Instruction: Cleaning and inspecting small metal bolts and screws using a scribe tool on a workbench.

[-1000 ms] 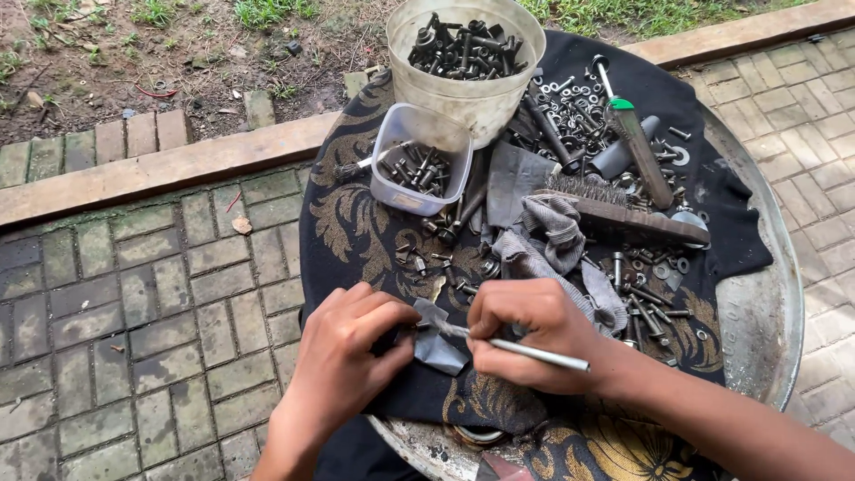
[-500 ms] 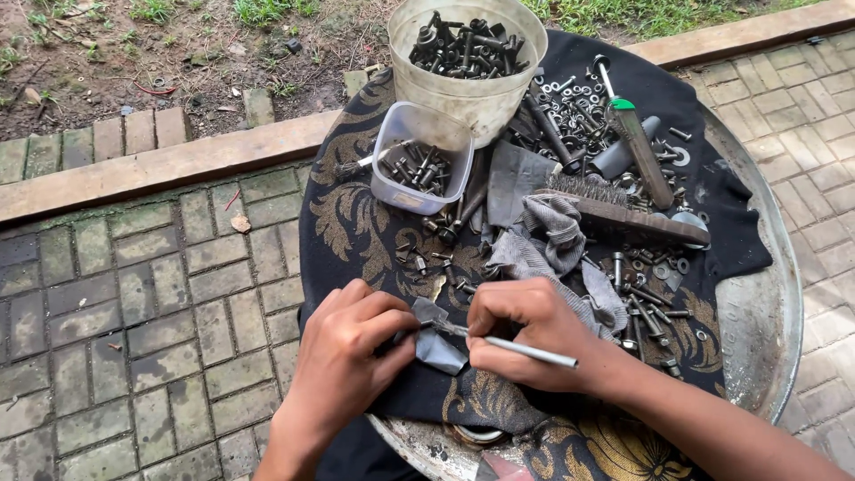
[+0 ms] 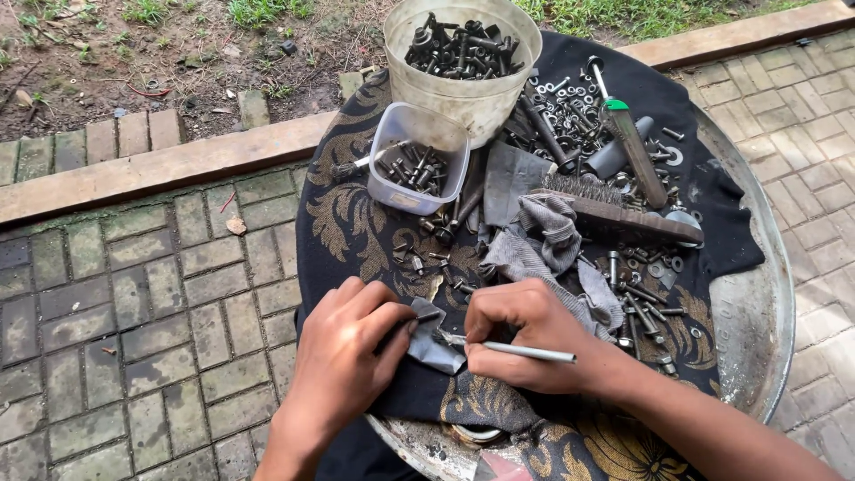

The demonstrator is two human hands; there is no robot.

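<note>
Here we see the left hand (image 3: 343,356) pinching a small dark bolt (image 3: 426,317) in a scrap of grey sandpaper (image 3: 436,347), low on the black patterned cloth (image 3: 356,223) over the round metal table (image 3: 757,303). The right hand's (image 3: 521,343) fingers close around a thin metal rod (image 3: 530,353), its tip at the bolt. Just beyond lie a grey rag (image 3: 552,240) and a wire brush (image 3: 614,214).

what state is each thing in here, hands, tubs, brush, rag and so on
left hand: closed on a small grey scrap
right hand: grip closed on a thin metal rod, tip at the scrap
round tub: upright, open, nearly full of bolts
small clear tub: tilted, open, partly filled
wire brush: lying flat
grey rag: crumpled
screwdriver: lying flat among washers
</note>
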